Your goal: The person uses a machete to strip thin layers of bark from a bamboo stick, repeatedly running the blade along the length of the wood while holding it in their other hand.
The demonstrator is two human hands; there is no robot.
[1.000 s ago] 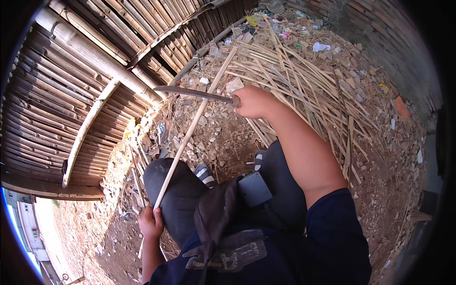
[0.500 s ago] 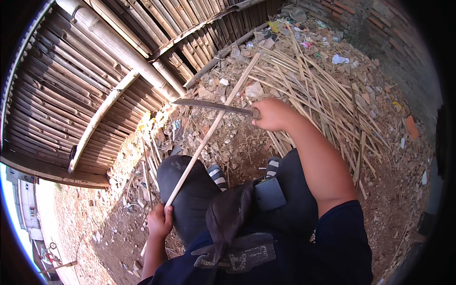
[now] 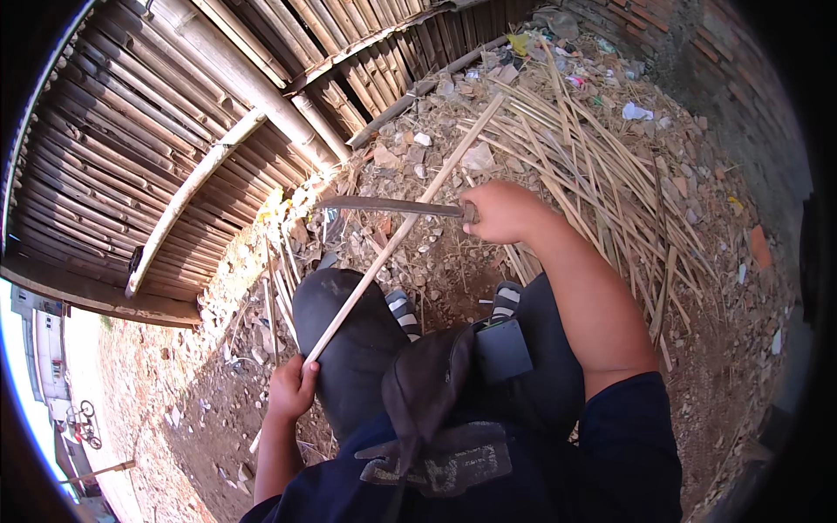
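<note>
My right hand (image 3: 506, 212) is closed round the handle of a long machete (image 3: 384, 205), whose dark blade points left. The blade lies across a pale bamboo strip (image 3: 375, 268) and appears to touch it about a third of the way from the far end. My left hand (image 3: 293, 389) grips the near part of that strip beside my left knee, thumb on top. The strip slants up and away to the right over my left thigh, and its near end sticks out behind my left wrist.
A loose heap of split bamboo strips (image 3: 602, 174) covers the ground ahead right. Rubble and litter surround it, with a brick wall (image 3: 741, 78) beyond. A bamboo-slat wall (image 3: 166, 131) stands at the left. Several strips (image 3: 277, 296) lie by my left knee. A bicycle (image 3: 85, 424) is far left.
The bamboo strip's far end has shifted slightly right. The machete blade sits a little lower in the picture, still across the strip. Both hands keep their grips.
</note>
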